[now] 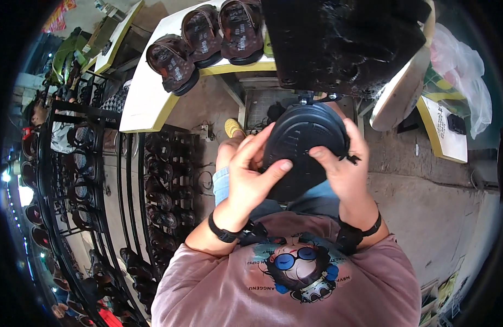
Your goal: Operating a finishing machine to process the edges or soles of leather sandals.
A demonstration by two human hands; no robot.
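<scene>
Both my hands hold a black sandal (297, 144) in front of my body, its dark ridged sole facing up. My left hand (250, 171) grips its left edge, the thumb lying on the sole and the fingers curled beneath. On the other side my right hand (345, 171) has its thumb pressed on the sole and its fingers wrapped round the right edge. The sandal's upper is hidden underneath. Just beyond its far end stands a dark, worn machine panel (344, 43) with small metal fittings below.
Several brown sandals (201, 41) stand on a white table (148, 103) with a yellow edge, at far left. Black racks (112, 163) full of sandals line the left side. A pale rounded board (401, 87) and plastic bags (461, 71) are at right, near another small table (442, 133).
</scene>
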